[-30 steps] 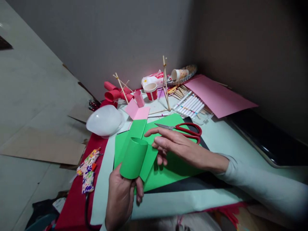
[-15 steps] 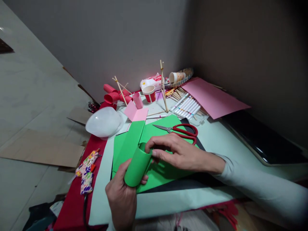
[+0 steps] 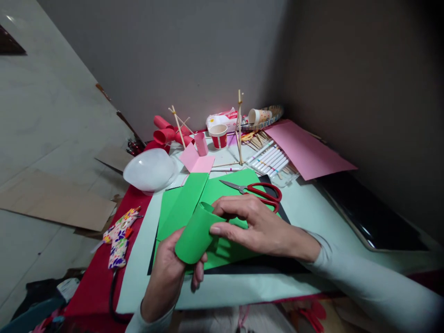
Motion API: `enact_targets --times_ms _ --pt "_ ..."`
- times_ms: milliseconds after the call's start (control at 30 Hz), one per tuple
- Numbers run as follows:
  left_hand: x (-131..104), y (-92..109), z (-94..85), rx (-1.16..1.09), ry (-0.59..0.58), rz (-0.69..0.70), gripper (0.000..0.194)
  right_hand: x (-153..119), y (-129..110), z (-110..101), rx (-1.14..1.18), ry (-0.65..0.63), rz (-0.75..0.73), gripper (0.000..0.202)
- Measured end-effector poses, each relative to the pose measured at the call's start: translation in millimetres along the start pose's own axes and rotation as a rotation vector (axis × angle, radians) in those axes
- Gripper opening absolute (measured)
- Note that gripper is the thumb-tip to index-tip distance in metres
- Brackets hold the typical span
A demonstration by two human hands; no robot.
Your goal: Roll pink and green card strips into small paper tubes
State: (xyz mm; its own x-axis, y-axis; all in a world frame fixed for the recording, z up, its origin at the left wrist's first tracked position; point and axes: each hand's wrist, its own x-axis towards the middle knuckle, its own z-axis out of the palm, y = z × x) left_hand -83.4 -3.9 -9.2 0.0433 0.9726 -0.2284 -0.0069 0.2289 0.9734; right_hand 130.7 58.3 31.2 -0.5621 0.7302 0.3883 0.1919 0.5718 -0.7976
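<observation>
A rolled tube of green paper (image 3: 194,233) is tilted between my two hands. My left hand (image 3: 173,263) wraps round its lower end from beneath. At the upper end my right hand (image 3: 248,222) pinches the paper's loose edge, thumb outside and fingers partly hidden behind. Beneath my hands lie flat green paper sheets (image 3: 180,201) on top of a black sheet (image 3: 243,268). Red-handled scissors (image 3: 265,192) rest on the green sheet, just beyond my right hand, with the blades pointing left.
A patterned glue gun (image 3: 121,236) and a translucent bowl (image 3: 151,170) lie at left. Behind are red paper rolls (image 3: 163,135), a paper cup (image 3: 218,137), stick frames (image 3: 240,129) and markers (image 3: 268,159). Pink paper (image 3: 310,150) and a dark glossy panel (image 3: 371,215) sit at right.
My right thumb has shifted from the tube's rim onto its outer side, and the loose edge now stands out from the roll. The tube has tilted further over. The view has shifted slightly.
</observation>
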Motion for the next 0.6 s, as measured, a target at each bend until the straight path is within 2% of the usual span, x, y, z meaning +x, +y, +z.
enact_targets --times_ms 67,133,233,367,467,600 --pt "-0.2 2.1 1.4 0.053 0.041 0.052 0.016 -1.6 -5.6 -2.3 0.132 -0.006 0.027 0.024" --pt "-0.9 6.6 2.8 0.134 0.118 0.139 0.010 -1.6 -8.1 -5.0 0.268 0.015 0.116 0.034" --pt "-1.2 14.7 3.4 0.233 0.212 0.272 0.015 2.4 -0.9 -6.6 0.373 0.024 0.252 0.036" --pt "2.0 15.7 3.4 0.385 0.200 0.412 0.015 7.2 18.6 -3.3 0.429 -0.063 0.333 0.023" --pt "5.7 6.8 4.1 0.550 0.218 0.534 0.020 5.5 21.5 -3.5 0.284 -0.023 0.283 0.015" --pt "11.3 -6.0 1.8 0.700 0.169 0.657 0.029 3.8 3.4 -9.3 -0.200 0.008 0.043 0.013"
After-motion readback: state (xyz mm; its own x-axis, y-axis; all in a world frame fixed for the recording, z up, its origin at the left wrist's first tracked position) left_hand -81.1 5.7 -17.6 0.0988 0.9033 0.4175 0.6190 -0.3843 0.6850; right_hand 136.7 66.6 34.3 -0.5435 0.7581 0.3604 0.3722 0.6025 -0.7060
